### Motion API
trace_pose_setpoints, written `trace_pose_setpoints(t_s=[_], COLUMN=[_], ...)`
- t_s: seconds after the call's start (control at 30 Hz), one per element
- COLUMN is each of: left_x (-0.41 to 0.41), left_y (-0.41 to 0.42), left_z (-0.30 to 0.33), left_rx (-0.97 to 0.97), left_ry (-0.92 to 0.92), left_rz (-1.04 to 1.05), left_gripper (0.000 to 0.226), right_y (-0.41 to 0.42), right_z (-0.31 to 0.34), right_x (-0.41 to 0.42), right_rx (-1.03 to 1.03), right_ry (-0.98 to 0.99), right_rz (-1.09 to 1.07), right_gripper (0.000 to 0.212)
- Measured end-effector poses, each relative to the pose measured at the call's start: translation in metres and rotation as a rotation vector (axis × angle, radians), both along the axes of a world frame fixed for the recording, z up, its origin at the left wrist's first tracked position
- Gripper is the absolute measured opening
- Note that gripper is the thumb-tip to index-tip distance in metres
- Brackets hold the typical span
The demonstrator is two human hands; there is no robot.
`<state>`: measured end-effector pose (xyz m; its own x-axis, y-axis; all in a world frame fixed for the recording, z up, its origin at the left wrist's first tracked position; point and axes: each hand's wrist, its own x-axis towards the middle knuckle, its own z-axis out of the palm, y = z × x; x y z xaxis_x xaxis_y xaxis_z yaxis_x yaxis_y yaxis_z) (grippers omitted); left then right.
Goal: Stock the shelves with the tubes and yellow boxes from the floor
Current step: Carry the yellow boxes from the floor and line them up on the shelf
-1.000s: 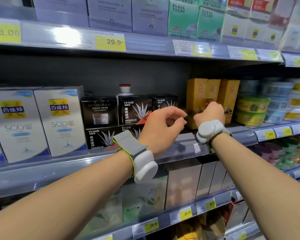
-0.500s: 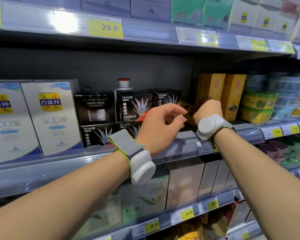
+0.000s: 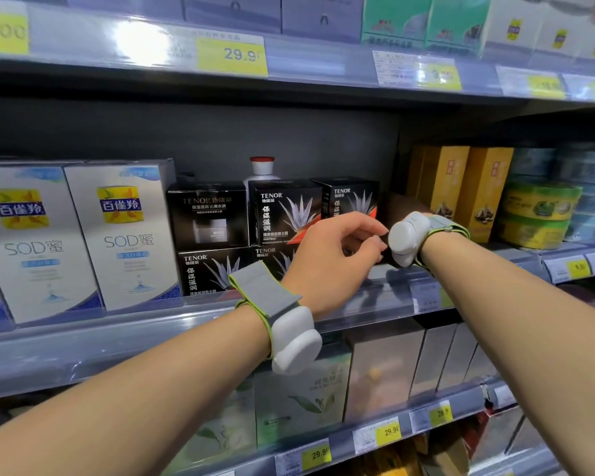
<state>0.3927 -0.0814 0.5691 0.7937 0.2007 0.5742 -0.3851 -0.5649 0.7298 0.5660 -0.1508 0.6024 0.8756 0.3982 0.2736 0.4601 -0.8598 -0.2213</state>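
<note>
Reaching deep into the gap between the black TENOR boxes (image 3: pixel 285 214) and the yellow boxes (image 3: pixel 461 187), the right hand (image 3: pixel 418 214) is almost wholly hidden behind its own wrist tracker (image 3: pixel 407 238), so I cannot tell whether its fingers hold anything or lie loose. The left hand (image 3: pixel 327 262) hovers just in front of that gap with its fingers (image 3: pixel 375 243) curled loosely and narrow, gripping nothing that shows.

Two yellow boxes stand upright on the middle shelf (image 3: pixel 385 290), side by side, just left of the stacked green and blue tubs (image 3: pixel 543 207). No tubes are visible, and the floor is out of view.

The likely risk is that the right forearm, angled close past the yellow boxes, could nudge the nearest one and tip it against its neighbour or into the tubs. The left hand sits near the rightmost TENOR box, which is stacked on another; a careless knuckle could push it off square. Working blind in the dark recess could also leave a box set crooked.

Readable writing: "TENOR" on the black aloe-printed boxes, "SOD" with Chinese characters on the silver boxes (image 3: pixel 124 235), and "29.9" on yellow price tags (image 3: pixel 232 56) above and below.
</note>
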Motion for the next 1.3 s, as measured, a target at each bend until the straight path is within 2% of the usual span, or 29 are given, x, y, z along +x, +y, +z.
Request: trace_pose_setpoints(t_s=[0.13,0.27,0.33,0.4,0.5,0.63,0.83,1.0,1.13,1.2,1.3], left_x=[0.001,0.001,0.001,0.001,0.002,0.003,0.004,0.006,0.009,0.009,0.010], left_y=[0.000,-0.001,-0.002,-0.003,-0.004,-0.005,-0.007,-0.009,-0.009,-0.008,-0.007], left_z=[0.000,0.000,0.000,0.000,0.000,0.000,-0.001,-0.003,-0.006,-0.006,-0.006], left_rx=[0.006,0.010,0.007,0.003,0.002,-0.021,-0.025,-0.020,-0.003,0.002,0.006], left_ry=[0.002,-0.011,-0.013,-0.013,-0.012,-0.008,0.008,0.009,0.012,0.012,0.010], left_rz=[-0.003,-0.003,-0.004,-0.002,0.003,0.005,-0.004,-0.003,-0.007,-0.011,-0.015], left_gripper=[0.018,0.017,0.018,0.018,0.017,0.017,0.018,0.017,0.017,0.017,0.017], right_y=[-0.004,-0.008,-0.013,-0.019,-0.023,-0.028,-0.035,-0.035,-0.033,-0.033,-0.035], right_z=[0.003,0.009,0.008,0.002,-0.009,-0.020,-0.026,-0.009,-0.011,-0.020,-0.024], right_x=[-0.004,-0.015,-0.022,-0.026,-0.026,-0.017,0.001,0.015,0.021,0.021,0.018], right_rx=[0.027,0.021,0.111,0.282,0.478,0.597,0.573,0.443,0.472,0.571,0.638], right_ry=[-0.014,0.092,0.090,0.001,-0.100,-0.121,-0.019,0.127,0.118,0.084,0.057], right_rz=[0.000,-0.111,-0.200,-0.281,-0.266,-0.211,-0.309,-0.277,-0.253,-0.221,-0.231], right_gripper=[0.030,0.034,0.027,0.020,0.017,0.036,0.046,0.067,0.049,0.037,0.038])
